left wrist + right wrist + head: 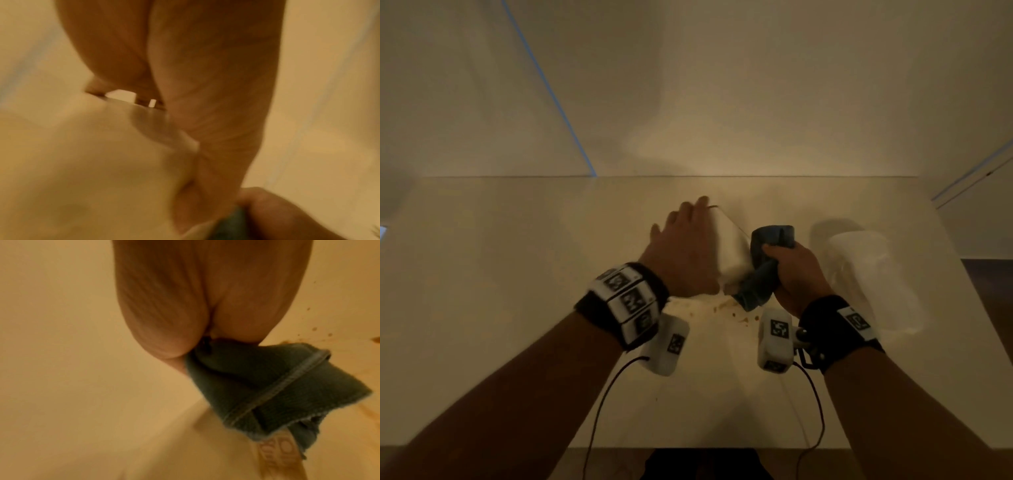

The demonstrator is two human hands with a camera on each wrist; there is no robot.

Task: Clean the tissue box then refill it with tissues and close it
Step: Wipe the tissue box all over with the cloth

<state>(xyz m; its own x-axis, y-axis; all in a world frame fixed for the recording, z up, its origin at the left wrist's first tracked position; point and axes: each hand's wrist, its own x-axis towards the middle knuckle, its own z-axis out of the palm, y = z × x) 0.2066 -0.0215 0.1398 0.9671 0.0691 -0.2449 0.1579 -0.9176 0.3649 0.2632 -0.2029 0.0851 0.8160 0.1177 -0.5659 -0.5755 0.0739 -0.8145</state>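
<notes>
The white tissue box point(732, 250) is tilted up at the middle of the table. My left hand point(685, 240) grips its left side, with the fingers reaching over the far end. In the left wrist view my palm point(205, 81) lies against the pale box point(82, 162). My right hand point(798, 270) is clenched round a bunched blue-grey cloth point(763, 270) and holds it against the box's right side. The right wrist view shows the cloth point(267, 386) hanging out of my fist point(195, 296). The box's opening is hidden.
A clear plastic pack of white tissues point(866, 281) lies to the right of my right hand. Brown crumbs and smears point(726, 306) dot the white table point(517, 274) just in front of the box. A wall stands behind the table's far edge.
</notes>
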